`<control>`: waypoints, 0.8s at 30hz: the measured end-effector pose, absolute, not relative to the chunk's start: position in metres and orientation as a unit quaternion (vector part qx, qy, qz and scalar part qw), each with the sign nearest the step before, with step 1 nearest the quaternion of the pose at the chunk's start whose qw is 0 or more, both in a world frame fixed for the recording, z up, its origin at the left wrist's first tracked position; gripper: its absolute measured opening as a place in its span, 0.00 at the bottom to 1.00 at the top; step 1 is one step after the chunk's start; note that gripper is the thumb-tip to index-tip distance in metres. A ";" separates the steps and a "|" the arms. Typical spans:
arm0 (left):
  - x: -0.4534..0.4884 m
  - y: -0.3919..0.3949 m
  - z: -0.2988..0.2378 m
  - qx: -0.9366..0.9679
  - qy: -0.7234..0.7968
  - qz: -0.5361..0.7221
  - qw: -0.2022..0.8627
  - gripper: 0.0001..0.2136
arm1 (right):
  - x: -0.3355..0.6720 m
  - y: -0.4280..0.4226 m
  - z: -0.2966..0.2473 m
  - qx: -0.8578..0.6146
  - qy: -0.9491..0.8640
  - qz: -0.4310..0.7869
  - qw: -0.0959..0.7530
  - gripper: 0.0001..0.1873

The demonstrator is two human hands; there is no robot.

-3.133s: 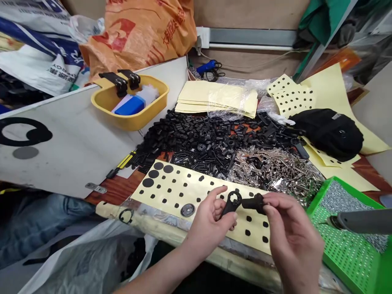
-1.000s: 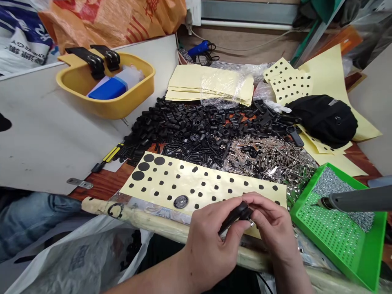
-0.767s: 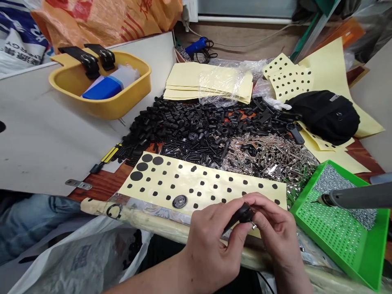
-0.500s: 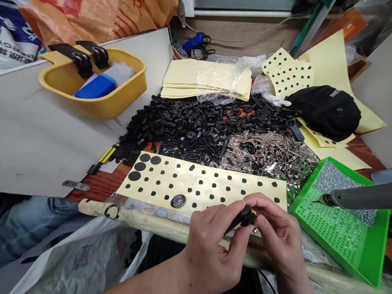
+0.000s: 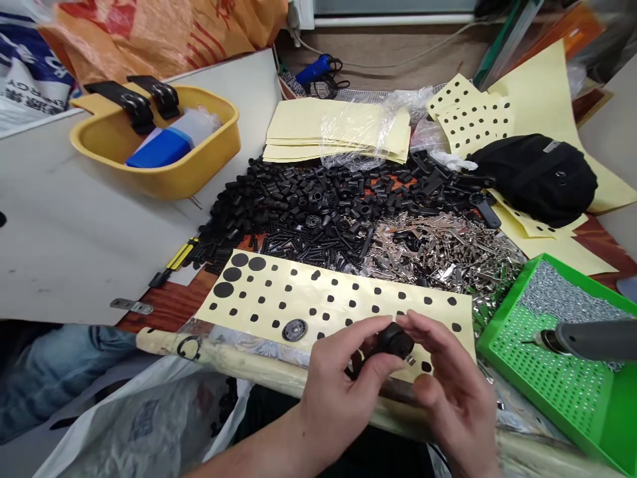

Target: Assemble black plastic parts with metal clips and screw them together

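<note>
My left hand grips a black plastic part with a rounded end, between thumb and fingers. A small shiny metal piece sticks out of its lower right side. My right hand is open beside it, thumb and fingers apart; its fingertips are close to the part's top edge, and whether they touch it I cannot tell. Below lies a yellow sheet with black dots and a few larger black discs. A round grey-black disc with holes rests on this sheet.
Behind the sheet are heaps of black plastic parts, black springs and metal strips. A green tray of screws stands right, under a powered screwdriver's tip. A yellow bin hangs left; a black bag-like item lies right.
My right thumb has come away from the black part, and the right hand has opened. The left hand has turned the part so its rounded end shows more. The view has shifted slightly.
</note>
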State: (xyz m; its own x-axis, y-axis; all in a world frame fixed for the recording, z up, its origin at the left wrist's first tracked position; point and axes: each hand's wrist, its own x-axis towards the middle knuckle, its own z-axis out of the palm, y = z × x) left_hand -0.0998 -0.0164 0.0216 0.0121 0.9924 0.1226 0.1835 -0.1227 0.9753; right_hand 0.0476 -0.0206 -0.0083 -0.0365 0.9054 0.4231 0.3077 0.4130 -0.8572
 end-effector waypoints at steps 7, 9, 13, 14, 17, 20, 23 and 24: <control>-0.106 -0.018 0.024 0.604 0.495 0.432 0.452 0.14 | 0.036 -0.022 -0.012 -0.489 -0.705 0.077 0.508 0.17; -0.108 -0.019 0.025 0.629 0.488 0.407 0.448 0.18 | 0.037 -0.024 -0.015 -0.504 -0.696 0.075 0.505 0.19; -0.110 -0.021 0.018 0.659 0.485 0.360 0.447 0.23 | 0.040 -0.030 -0.024 -0.522 -0.673 0.092 0.516 0.24; -0.109 -0.022 0.016 0.659 0.487 0.359 0.447 0.23 | 0.039 -0.031 -0.025 -0.524 -0.671 0.090 0.517 0.24; -0.107 -0.023 0.012 0.654 0.492 0.372 0.437 0.22 | 0.035 -0.032 -0.025 -0.540 -0.656 0.071 0.523 0.23; -0.105 -0.024 0.009 0.652 0.496 0.386 0.425 0.23 | 0.030 -0.033 -0.025 -0.566 -0.631 0.063 0.527 0.22; -0.105 -0.025 0.009 0.656 0.490 0.397 0.416 0.22 | 0.028 -0.032 -0.026 -0.558 -0.630 0.086 0.534 0.24; -0.105 -0.024 0.010 0.657 0.485 0.403 0.414 0.22 | 0.028 -0.032 -0.027 -0.549 -0.632 0.097 0.538 0.25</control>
